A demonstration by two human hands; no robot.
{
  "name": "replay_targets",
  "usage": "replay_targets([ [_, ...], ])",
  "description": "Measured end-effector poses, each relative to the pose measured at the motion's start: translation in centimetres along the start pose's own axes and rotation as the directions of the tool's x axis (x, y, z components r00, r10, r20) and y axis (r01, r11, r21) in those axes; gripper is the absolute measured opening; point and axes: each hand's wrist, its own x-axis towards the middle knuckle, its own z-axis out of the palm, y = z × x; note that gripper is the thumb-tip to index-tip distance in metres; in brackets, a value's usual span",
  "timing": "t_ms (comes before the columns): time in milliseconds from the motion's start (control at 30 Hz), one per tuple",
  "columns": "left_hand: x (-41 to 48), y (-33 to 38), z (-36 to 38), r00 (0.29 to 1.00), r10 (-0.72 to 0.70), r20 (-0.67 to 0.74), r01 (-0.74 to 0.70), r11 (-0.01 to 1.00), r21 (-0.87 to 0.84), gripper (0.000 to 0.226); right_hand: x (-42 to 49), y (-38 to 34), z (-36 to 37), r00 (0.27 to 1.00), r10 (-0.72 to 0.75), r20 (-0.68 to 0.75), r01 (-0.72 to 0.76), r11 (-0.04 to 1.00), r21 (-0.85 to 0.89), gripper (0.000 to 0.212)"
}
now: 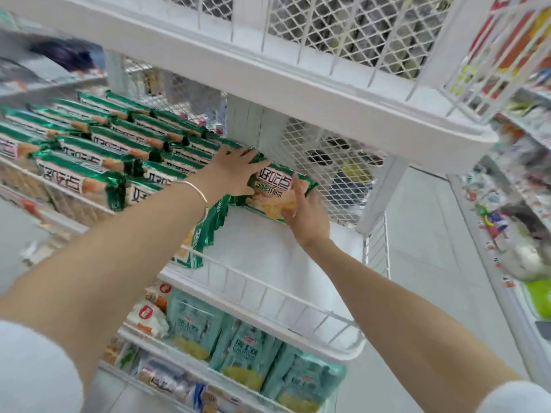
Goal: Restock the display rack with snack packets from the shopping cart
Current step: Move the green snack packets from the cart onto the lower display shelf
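One glossy green-edged snack packet [275, 186], printed with biscuits, is held at the back of the white wire display rack [268, 253], on its middle shelf. It is pressed by the left hand [232, 171], fingers spread straight, and gripped from below by the right hand [307, 213]. Three pale teal pouches [241, 356] are shelved beneath.

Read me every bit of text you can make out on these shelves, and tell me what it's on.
"好吃点": front of the green packet in the person's hands.
"好吃点": the stacked packets to its left, seen tilted.
Smaller line beneath it on the packet: too blurred to read.
Teal bags on the lower shelf: lettering too blurred to read.
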Motion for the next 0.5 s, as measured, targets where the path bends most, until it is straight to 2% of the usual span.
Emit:
replay_targets([
  [100, 0.0, 0.4, 0.1, 0.999, -0.036, -0.002, 0.036, 0.998, 0.06, 0.101, -0.1, 2.3, -0.4, 0.994, -0.096, -0.048, 0.078, 0.953, -0.293, 0.104],
  [200, 0.1, 1.1, 0.0, 0.996, -0.087, 0.011, 0.085, 0.987, 0.134, 0.104, -0.4, 3.9, -0.4, 0.958, -0.285, -0.032, 0.241, 0.86, -0.449, 0.102],
  [267, 0.1, 1.3, -0.1, 0.994, -0.104, 0.018, 0.101, 0.986, 0.135, 0.101, -0.1, 3.5, 0.0, 0.939, -0.343, 0.021, 0.308, 0.813, -0.493, 0.092],
  [367, 0.1, 1.3, 0.1, 0.996, -0.092, 0.011, 0.091, 0.993, 0.072, 0.096, 0.5, 2.6, 0.2, 0.953, -0.272, 0.131, 0.299, 0.791, -0.533, 0.08],
  [500, -1.3, -0.1, -0.8, 0.999, -0.041, -0.013, 0.039, 0.987, -0.155, 0.076, 0.3, 2.2, -1.7, 0.951, -0.25, 0.183, 0.308, 0.832, -0.461, 0.078],
])
